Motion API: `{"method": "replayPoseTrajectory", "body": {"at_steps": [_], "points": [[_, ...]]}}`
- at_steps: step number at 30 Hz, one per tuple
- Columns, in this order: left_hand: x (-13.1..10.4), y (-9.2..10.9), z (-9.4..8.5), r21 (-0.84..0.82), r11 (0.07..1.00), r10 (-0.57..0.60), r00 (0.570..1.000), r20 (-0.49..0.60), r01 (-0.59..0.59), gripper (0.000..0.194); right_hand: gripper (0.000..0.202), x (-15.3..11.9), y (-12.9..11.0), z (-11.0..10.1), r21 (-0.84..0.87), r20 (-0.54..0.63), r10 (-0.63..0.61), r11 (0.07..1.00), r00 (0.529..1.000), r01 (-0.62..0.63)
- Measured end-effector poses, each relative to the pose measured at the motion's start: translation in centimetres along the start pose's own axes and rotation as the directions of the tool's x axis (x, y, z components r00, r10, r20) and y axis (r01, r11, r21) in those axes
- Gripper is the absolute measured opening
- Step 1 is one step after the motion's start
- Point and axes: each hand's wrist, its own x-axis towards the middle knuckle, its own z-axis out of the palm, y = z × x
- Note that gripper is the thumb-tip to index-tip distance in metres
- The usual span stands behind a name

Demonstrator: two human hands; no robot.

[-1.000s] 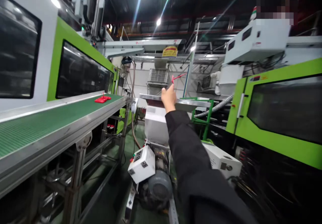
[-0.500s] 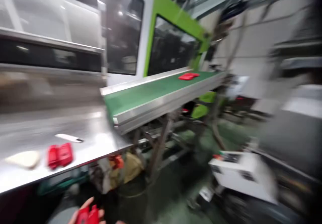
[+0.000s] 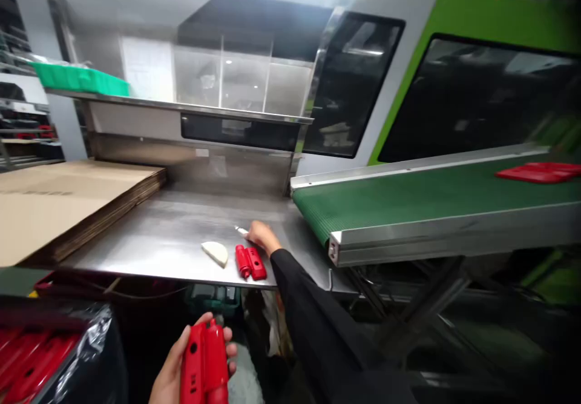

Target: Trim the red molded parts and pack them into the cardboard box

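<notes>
1. The left hand [image 3: 175, 370] was low in the view, near the person's body, with its fingers wrapped around a red plastic part [image 3: 204, 364] held roughly upright.
2. The right hand [image 3: 262, 235], at the end of a dark sleeve [image 3: 313, 325], reached out over the steel table [image 3: 154, 240]. It lay on or just above a small white tool [image 3: 241, 230]; whether the fingers had closed on it could not be told.
3. A second red part [image 3: 250, 262] lay flat on the table just beside the right hand, toward the near edge.
4. A pale wedge-shaped piece [image 3: 215, 252] lay just left of that second red part.
5. A stack of flat cardboard [image 3: 59, 201] covered the table's left side.
6. To the right, a green conveyor belt [image 3: 408, 195] met the table, carrying another red piece [image 3: 540, 172] at its far end.
7. At lower left, a bag of red parts [image 3: 31, 355] was in view.
</notes>
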Motion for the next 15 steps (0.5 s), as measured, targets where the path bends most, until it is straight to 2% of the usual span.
{"method": "replayPoseTrajectory", "body": {"at_steps": [3,5,8,10,11,13,15], "points": [[-0.8,1.7,1.5,-0.074,0.997,0.013,0.998,-0.061,-0.018,0.020,0.027,-0.1,0.1,0.4,-0.039,-0.020,0.000,0.999,1.000,-0.001],[-1.0,2.6,2.1,-0.117,0.993,-0.003,0.997,-0.074,-0.006,0.023,0.029,-2.5,0.7,-0.4,-0.012,-0.067,-0.061,0.998,0.996,0.060],[-1.1,3.4,2.3,-0.162,0.987,-0.030,0.996,-0.080,0.017,0.026,0.035,-9.5,2.3,-1.4,0.119,-0.120,-0.154,0.979,0.981,0.168],[-1.1,3.6,2.4,-0.184,0.983,-0.044,0.996,-0.072,0.030,0.028,0.046,-15.6,3.7,-1.2,0.245,-0.090,-0.138,0.957,0.986,0.156],[-1.1,3.6,2.3,-0.192,0.981,-0.049,0.997,-0.067,0.035,0.029,0.050,-18.7,4.4,-0.7,0.291,-0.058,-0.112,0.949,0.992,0.124],[-1.0,3.3,2.2,-0.199,0.979,-0.058,0.997,-0.059,0.045,0.029,0.055,-24.1,5.6,0.7,0.439,0.062,0.020,0.897,0.998,-0.045],[-0.7,2.8,2.0,-0.237,0.968,-0.099,0.994,-0.053,0.083,0.029,0.050,-27.9,6.1,2.3,0.543,0.176,0.106,0.819,0.979,-0.186]]}}
